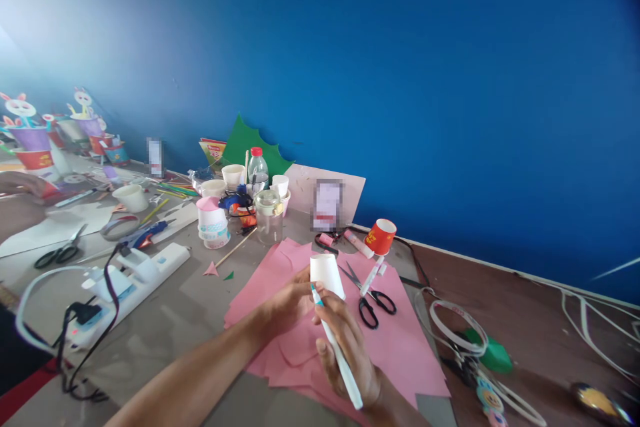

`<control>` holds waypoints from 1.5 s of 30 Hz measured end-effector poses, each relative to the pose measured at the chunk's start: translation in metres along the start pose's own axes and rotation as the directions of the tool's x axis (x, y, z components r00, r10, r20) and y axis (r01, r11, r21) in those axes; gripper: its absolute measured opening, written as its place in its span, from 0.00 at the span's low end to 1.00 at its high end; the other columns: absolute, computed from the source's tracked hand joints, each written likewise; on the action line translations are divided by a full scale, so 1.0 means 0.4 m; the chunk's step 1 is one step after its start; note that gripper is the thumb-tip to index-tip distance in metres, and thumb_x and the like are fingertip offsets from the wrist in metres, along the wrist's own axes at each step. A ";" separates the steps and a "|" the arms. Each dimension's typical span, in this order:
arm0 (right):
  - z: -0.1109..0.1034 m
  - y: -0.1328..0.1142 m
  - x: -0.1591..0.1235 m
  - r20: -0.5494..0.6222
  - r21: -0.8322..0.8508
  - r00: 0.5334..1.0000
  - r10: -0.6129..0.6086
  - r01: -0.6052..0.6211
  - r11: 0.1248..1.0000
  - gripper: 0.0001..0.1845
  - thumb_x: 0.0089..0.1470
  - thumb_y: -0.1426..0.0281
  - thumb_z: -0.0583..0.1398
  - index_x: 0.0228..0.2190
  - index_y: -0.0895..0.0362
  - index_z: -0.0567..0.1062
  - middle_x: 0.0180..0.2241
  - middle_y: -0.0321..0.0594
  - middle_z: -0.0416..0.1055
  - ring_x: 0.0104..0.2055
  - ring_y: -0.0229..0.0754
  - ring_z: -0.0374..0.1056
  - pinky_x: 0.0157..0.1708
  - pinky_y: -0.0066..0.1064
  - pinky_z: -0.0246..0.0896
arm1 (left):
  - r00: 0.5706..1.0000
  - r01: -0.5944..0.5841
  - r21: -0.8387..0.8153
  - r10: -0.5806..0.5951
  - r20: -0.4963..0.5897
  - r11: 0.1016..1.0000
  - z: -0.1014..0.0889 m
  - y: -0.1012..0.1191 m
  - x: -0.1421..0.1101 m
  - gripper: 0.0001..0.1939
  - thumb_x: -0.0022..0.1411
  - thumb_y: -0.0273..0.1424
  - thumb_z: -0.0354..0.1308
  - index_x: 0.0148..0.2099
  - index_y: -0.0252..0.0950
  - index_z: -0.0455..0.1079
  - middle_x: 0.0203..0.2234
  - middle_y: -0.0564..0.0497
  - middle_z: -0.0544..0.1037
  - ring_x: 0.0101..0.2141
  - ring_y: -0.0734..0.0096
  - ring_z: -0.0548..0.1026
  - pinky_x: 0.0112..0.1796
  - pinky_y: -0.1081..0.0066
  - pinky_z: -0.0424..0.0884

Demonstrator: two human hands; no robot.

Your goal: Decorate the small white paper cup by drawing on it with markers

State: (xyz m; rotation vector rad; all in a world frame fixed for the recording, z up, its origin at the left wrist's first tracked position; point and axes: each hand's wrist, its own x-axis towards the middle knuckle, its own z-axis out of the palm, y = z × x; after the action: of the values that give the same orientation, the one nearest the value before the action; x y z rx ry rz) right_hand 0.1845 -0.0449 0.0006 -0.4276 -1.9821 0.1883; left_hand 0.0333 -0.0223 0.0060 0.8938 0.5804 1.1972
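A small white paper cup (326, 272) is held over the pink paper sheets (395, 353), with my left hand (295, 297) closed around its left side. In my right hand (353, 340) is a white marker (343, 367) with a teal tip, pinched near the tip beside the cup's lower edge. Whether the tip touches the cup I cannot tell. Just right of the cup, black-handled scissors (373, 307) lie partly open on the pink paper. A capped white marker (373, 275) rests by the blades.
Behind the paper stand a red paper cup (380, 237), a glass jar (269, 217), stacked cups (213, 223) and a bottle (258, 170). A power strip (125, 293) with cords lies left. At the far left is another person's hand (23, 203). Cables (457, 327) lie right.
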 end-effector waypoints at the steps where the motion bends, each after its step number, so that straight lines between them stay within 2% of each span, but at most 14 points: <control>1: 0.000 0.000 0.000 0.006 0.003 1.000 0.000 0.000 1.000 0.26 0.65 0.69 0.48 0.63 0.54 0.58 0.52 0.52 0.71 0.60 0.54 0.64 0.51 0.51 0.69 | 1.000 0.000 0.001 0.000 -0.012 1.000 0.001 0.001 0.000 0.12 0.57 0.35 0.64 0.42 0.33 0.73 0.22 0.54 0.69 0.23 0.75 0.66 0.29 0.73 0.63; 6: -0.003 0.004 -0.003 -0.009 -0.003 1.000 0.023 -0.023 1.000 0.25 0.65 0.69 0.48 0.63 0.55 0.59 0.55 0.54 0.68 0.60 0.55 0.65 0.50 0.51 0.70 | 1.000 0.011 -0.014 -0.011 -0.017 1.000 0.008 0.006 -0.002 0.18 0.56 0.36 0.66 0.47 0.35 0.73 0.26 0.52 0.73 0.28 0.71 0.70 0.33 0.71 0.64; 10: -0.013 0.015 -0.005 -0.056 -0.011 0.994 0.095 -0.095 0.995 0.25 0.66 0.69 0.48 0.63 0.55 0.58 0.53 0.54 0.69 0.56 0.54 0.67 0.48 0.49 0.71 | 0.999 -0.027 -0.024 0.028 0.017 0.999 0.018 0.010 -0.005 0.19 0.56 0.37 0.66 0.48 0.34 0.72 0.32 0.49 0.75 0.34 0.67 0.71 0.39 0.69 0.64; 14: -0.025 0.026 -0.001 -0.073 0.011 0.982 0.175 -0.174 0.985 0.25 0.66 0.71 0.49 0.63 0.53 0.59 0.50 0.52 0.70 0.50 0.51 0.70 0.45 0.45 0.71 | 0.999 -0.046 0.009 0.046 0.024 0.999 0.022 0.004 -0.003 0.18 0.55 0.38 0.67 0.45 0.34 0.71 0.31 0.50 0.72 0.34 0.68 0.68 0.39 0.69 0.63; 17: -0.028 0.032 0.002 -0.092 0.036 0.977 0.191 -0.188 0.981 0.23 0.66 0.70 0.48 0.61 0.53 0.61 0.49 0.51 0.69 0.46 0.48 0.71 0.43 0.44 0.71 | 0.998 -0.062 0.025 0.062 0.017 0.998 0.021 -0.002 -0.002 0.16 0.56 0.38 0.66 0.42 0.34 0.70 0.30 0.51 0.71 0.34 0.68 0.68 0.39 0.69 0.62; 21: -0.025 0.037 0.006 -0.126 0.087 0.967 0.220 -0.210 0.974 0.19 0.66 0.70 0.48 0.57 0.53 0.64 0.41 0.45 0.70 0.42 0.46 0.70 0.42 0.42 0.69 | 0.998 -0.068 0.008 0.068 0.010 0.998 0.019 -0.003 0.000 0.12 0.57 0.32 0.63 0.43 0.34 0.70 0.30 0.50 0.72 0.34 0.67 0.69 0.40 0.68 0.62; 24: -0.023 0.038 0.006 -0.142 0.118 0.938 0.317 -0.302 0.946 0.17 0.67 0.66 0.48 0.54 0.53 0.66 0.37 0.43 0.69 0.42 0.46 0.69 0.41 0.41 0.69 | 0.997 -0.067 -0.004 0.067 0.044 0.998 0.020 0.002 0.003 0.13 0.56 0.30 0.64 0.44 0.33 0.70 0.33 0.48 0.74 0.37 0.65 0.70 0.41 0.69 0.62; 29: -0.028 0.033 0.003 -0.147 0.096 0.888 0.437 -0.427 0.899 0.18 0.68 0.62 0.47 0.53 0.54 0.67 0.40 0.44 0.70 0.40 0.45 0.69 0.39 0.37 0.67 | 0.995 -0.083 0.018 0.082 0.065 0.996 0.023 0.005 0.004 0.18 0.57 0.34 0.66 0.47 0.32 0.71 0.35 0.46 0.76 0.39 0.62 0.72 0.44 0.67 0.62; 33: -0.034 0.033 0.004 -0.130 0.100 0.887 0.443 -0.433 0.896 0.20 0.69 0.62 0.45 0.54 0.54 0.67 0.42 0.44 0.72 0.43 0.45 0.69 0.42 0.38 0.65 | 0.996 -0.088 0.025 0.088 -0.012 0.996 0.031 0.007 0.002 0.23 0.55 0.38 0.67 0.50 0.33 0.70 0.38 0.45 0.76 0.42 0.59 0.72 0.43 0.66 0.63; 37: -0.033 0.037 0.006 -0.141 0.105 0.897 0.419 -0.407 0.907 0.21 0.69 0.62 0.46 0.56 0.53 0.67 0.43 0.44 0.73 0.47 0.46 0.70 0.44 0.38 0.65 | 0.995 -0.098 0.018 0.098 0.012 0.995 0.038 0.011 0.001 0.23 0.58 0.41 0.64 0.52 0.33 0.69 0.40 0.44 0.77 0.46 0.56 0.71 0.45 0.64 0.62; 41: -0.031 0.035 0.012 -0.156 0.110 0.893 0.421 -0.408 0.906 0.19 0.68 0.62 0.47 0.53 0.52 0.70 0.42 0.43 0.73 0.45 0.46 0.71 0.43 0.37 0.66 | 0.999 -0.050 0.002 0.050 0.020 0.999 0.027 0.002 0.003 0.20 0.56 0.31 0.62 0.51 0.35 0.70 0.42 0.45 0.77 0.47 0.56 0.71 0.47 0.63 0.60; 45: -0.033 0.034 0.014 -0.185 0.163 0.852 0.490 -0.465 0.870 0.13 0.65 0.64 0.53 0.46 0.53 0.73 0.38 0.42 0.74 0.40 0.44 0.72 0.39 0.35 0.67 | 0.999 -0.028 -0.018 0.028 0.021 0.999 0.009 -0.013 0.006 0.23 0.50 0.22 0.59 0.50 0.35 0.70 0.43 0.47 0.77 0.47 0.58 0.71 0.48 0.64 0.60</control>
State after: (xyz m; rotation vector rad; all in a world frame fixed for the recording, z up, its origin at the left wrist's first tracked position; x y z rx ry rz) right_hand 0.1969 -0.0311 0.0069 -0.8320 -1.6056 0.5432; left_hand 0.0395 -0.0214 0.0038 0.9011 0.5409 1.2152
